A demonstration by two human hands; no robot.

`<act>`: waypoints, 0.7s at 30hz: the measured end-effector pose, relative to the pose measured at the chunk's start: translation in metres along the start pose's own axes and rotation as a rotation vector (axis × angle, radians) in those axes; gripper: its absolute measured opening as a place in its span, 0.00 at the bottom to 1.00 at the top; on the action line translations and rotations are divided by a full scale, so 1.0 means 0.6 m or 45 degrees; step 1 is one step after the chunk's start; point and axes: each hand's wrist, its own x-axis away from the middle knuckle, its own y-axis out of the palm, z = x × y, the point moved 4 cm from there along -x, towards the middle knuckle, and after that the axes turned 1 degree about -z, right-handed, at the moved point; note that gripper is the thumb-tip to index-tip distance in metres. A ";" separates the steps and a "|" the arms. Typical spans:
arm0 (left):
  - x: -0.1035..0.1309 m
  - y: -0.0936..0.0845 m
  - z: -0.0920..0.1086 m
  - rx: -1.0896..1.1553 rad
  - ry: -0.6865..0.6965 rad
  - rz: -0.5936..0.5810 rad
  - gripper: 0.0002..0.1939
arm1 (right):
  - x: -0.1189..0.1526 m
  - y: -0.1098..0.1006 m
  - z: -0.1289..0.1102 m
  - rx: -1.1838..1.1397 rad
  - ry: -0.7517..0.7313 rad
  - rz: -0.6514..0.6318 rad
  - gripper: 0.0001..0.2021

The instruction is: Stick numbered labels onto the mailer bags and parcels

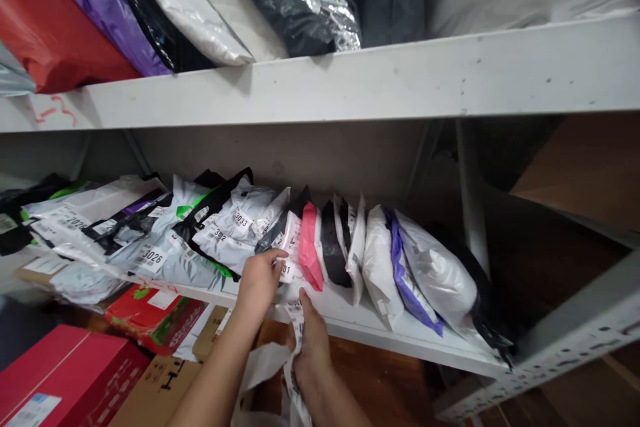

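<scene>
Thumb and fingertips of the left hand (pixel 261 278) curl close together against the front of a white packet (pixel 292 235); from my distance I cannot tell whether they pinch it or only press it. That packet lies at two o'clock from the left hand, just above the right thumb. I see the right hand (pixel 312 340) closed around a strip of labels (pixel 295 325), which hangs along its nine o'clock side, with a loose white band (pixel 263 365) at eight.

Touching the white packet at three o'clock is a pink packet (pixel 311 250). The lower shelf (pixel 345 320) holds a leaning row: a grey bag numbered 3026 (pixel 167 265) at nine o'clock from the left hand, and a purple packet (pixel 407 280) between white ones toward two from the right. Above, the upper shelf (pixel 360 83) carries bigger bags. Around eight o'clock I have a red box (pixel 70 377), a brown box (pixel 157 390) and a red-and-green box (pixel 147 315).

The lower shelf's front edge runs just beside both hands. I get free height between the packet tops and the upper shelf's lip at twelve, and a thin post (pixel 473 213) bounds me at two.
</scene>
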 end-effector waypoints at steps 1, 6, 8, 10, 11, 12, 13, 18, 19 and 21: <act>0.000 0.001 0.004 -0.044 0.035 0.009 0.11 | 0.006 -0.010 0.007 -0.026 0.027 0.022 0.21; 0.022 0.013 0.045 -0.376 0.302 0.268 0.15 | 0.030 -0.039 0.002 -0.106 -0.089 -0.016 0.23; 0.031 0.022 0.066 -0.526 0.419 0.363 0.17 | 0.028 -0.039 -0.016 -0.128 -0.159 -0.090 0.22; 0.033 0.029 0.083 -0.573 0.506 0.399 0.19 | 0.021 -0.038 -0.037 -0.194 -0.190 -0.116 0.21; 0.030 0.028 0.087 -0.560 0.505 0.412 0.20 | 0.017 -0.038 -0.047 -0.237 -0.182 -0.104 0.22; 0.025 0.025 0.089 -0.532 0.476 0.427 0.21 | 0.014 -0.037 -0.054 -0.275 -0.155 -0.088 0.22; 0.019 0.021 0.089 -0.497 0.441 0.438 0.20 | 0.011 -0.036 -0.061 -0.299 -0.119 -0.078 0.23; -0.013 0.003 0.088 -0.434 0.503 0.264 0.11 | 0.007 -0.019 -0.079 -0.302 -0.043 -0.198 0.23; -0.016 0.003 0.087 -0.440 0.565 0.190 0.10 | 0.006 -0.014 -0.082 -0.305 -0.067 -0.228 0.23; -0.019 0.003 0.082 -0.427 0.681 0.056 0.08 | 0.001 -0.006 -0.087 -0.303 -0.112 -0.293 0.22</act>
